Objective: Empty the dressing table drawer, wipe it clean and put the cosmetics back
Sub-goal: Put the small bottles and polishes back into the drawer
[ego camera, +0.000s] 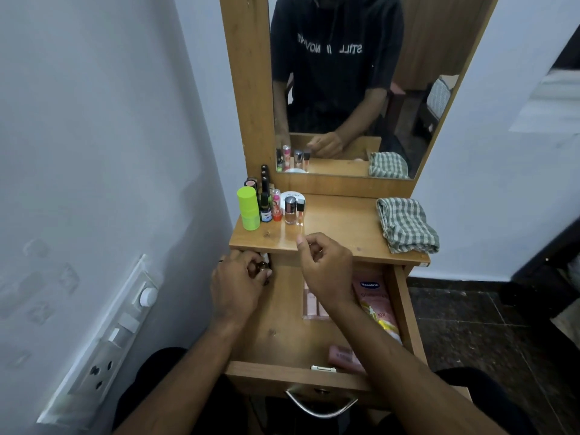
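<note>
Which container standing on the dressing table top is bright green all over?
The tall cylindrical stick at the left end of the group; the other containers beside it are smaller, in black, pink, silver or clear.

Both forearms enter from the bottom edge of the frame and converge toward centre. The left hand (237, 285), left of centre, is palm-down with fingers curled around a small dark item. The right hand (326, 266), at centre, is raised slightly higher, fingers loosely curled, index fingertip and thumb near each other, holding nothing visible.
</note>
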